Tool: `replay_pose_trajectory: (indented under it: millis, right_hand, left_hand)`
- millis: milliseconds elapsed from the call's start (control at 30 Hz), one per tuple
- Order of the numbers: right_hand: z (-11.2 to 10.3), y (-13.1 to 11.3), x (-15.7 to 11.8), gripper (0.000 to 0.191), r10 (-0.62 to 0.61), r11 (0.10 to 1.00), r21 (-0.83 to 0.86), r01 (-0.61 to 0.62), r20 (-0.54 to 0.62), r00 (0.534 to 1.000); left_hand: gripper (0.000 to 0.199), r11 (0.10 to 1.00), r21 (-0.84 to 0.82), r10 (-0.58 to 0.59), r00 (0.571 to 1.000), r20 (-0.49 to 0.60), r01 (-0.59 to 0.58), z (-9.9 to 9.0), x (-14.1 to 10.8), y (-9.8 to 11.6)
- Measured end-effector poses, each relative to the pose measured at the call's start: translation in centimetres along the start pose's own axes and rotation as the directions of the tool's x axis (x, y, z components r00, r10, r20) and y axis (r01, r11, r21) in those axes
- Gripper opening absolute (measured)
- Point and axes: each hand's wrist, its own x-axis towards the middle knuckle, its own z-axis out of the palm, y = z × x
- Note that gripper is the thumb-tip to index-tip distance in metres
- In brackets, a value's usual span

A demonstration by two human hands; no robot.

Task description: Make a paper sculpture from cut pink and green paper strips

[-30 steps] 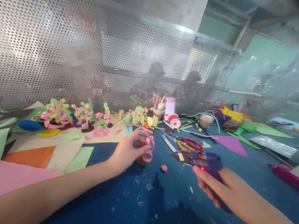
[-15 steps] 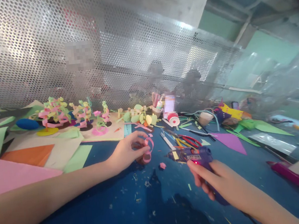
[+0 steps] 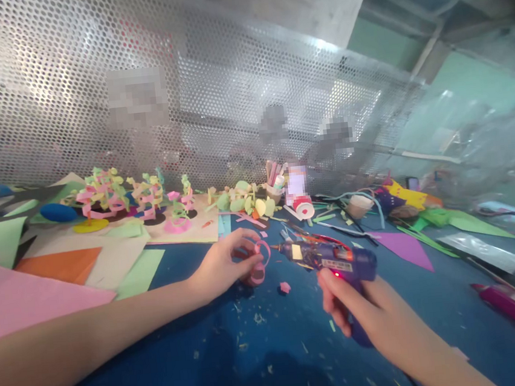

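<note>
Pink paper curl (image 3: 257, 279) pinched in half-curled left hand (image 3: 227, 261) over blue table (image 3: 182, 358), partly hidden by the grasp, navy glue gun (image 3: 359, 261) gripped in closed right hand (image 3: 369, 311), nozzle (image 3: 277, 248) beside curl, contact unclear.

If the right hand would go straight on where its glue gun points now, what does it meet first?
Probably the pink paper curl in the left hand; the nozzle of the glue gun in the right hand points toward it, though the depth between them is unclear.

The glue gun (image 3: 358, 263) is dark blue, the paper strip (image 3: 258, 273) left of it pink, the sheet (image 3: 406, 249) right of it purple.
</note>
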Motion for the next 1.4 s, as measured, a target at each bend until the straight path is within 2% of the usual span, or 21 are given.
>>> replay_pose_trajectory:
  millis: [267, 767, 933, 1100, 1400]
  right_hand:
    - [1.5, -0.2, 0.2, 0.045, -0.036, 0.994, -0.102, 0.033, -0.027, 0.999]
    - [1.9, -0.1, 0.6, 0.041, -0.086, 0.985, -0.152, 0.082, -0.025, 0.996]
    - [1.9, 0.1, 0.6, 0.042, -0.095, 0.983, -0.164, 0.087, -0.044, 0.995]
    - [1.8, 0.1, 0.6, 0.045, -0.111, 0.969, -0.225, 0.103, -0.020, 0.994]
    - [1.9, 0.1, 0.6, 0.045, -0.128, 0.963, -0.238, 0.124, 0.001, 0.992]
  left_hand:
    - [0.031, 0.999, -0.040, -0.017, 1.000, -0.016, 0.016, -0.1, -0.1, 0.0]
    - [0.030, 0.997, -0.074, 0.013, 0.998, -0.060, -0.018, 0.0, 0.1, -0.5]
    - [0.028, 0.995, -0.103, 0.005, 0.999, -0.040, -0.009, 0.0, 0.1, -0.3]
    - [0.028, 0.995, -0.096, 0.007, 0.999, -0.043, -0.011, -0.1, 0.1, -0.3]
    - [0.026, 0.997, -0.074, 0.013, 0.999, -0.041, -0.016, -0.1, 0.1, -0.2]
